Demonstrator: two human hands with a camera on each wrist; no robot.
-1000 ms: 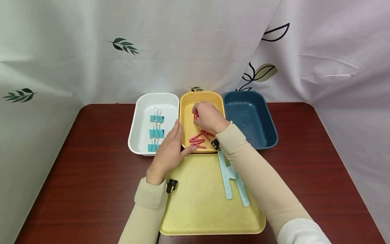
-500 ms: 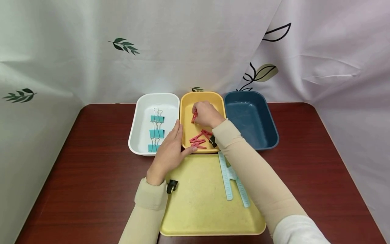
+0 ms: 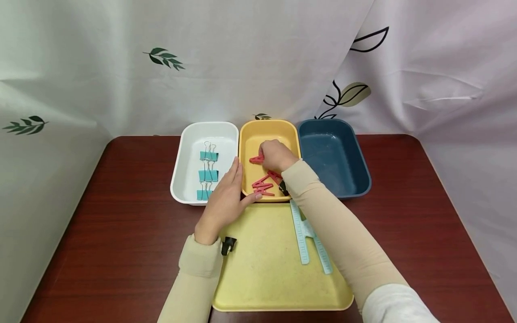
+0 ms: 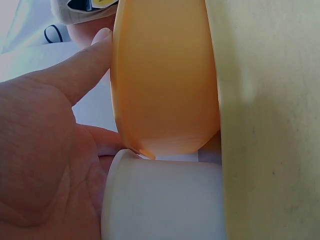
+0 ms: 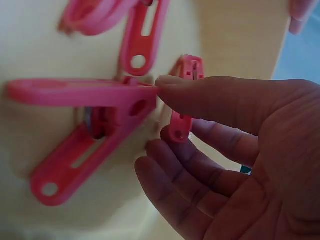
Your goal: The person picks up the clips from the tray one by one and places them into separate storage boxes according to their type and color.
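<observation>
A person's right hand [image 3: 276, 154] reaches into the yellow-orange bin [image 3: 269, 128], the middle one of three standing side by side, its thumb and fingers pinching a red plastic clothespin [image 3: 256, 159]. That clothespin is within the bin's walls, left of the hand; whether it touches the bin floor cannot be told. More red clothespins [image 3: 263, 185] lie in the near part of the same bin, jumbled close together and partly hidden by the right sleeve [image 3: 335, 220]. The left hand [image 3: 226, 197] has its fingers extended and grips nothing; they lie along the seam between the yellow-orange bin and the white bin [image 3: 190, 143] to its left, with the thumb outstretched at the yellow-orange bin's near rim. In the white bin, three teal binder clips [image 3: 208, 176] form a row running from near to far. The dark blue bin [image 3: 333, 157] stands on the right. On the near side of the bins, a yellow tray [image 3: 258, 269] rests on the dark red-brown tabletop [image 3: 121, 215], bearing a light-blue ruler-marked piece [image 3: 300, 237] on its right side, partly covered by the right forearm.
</observation>
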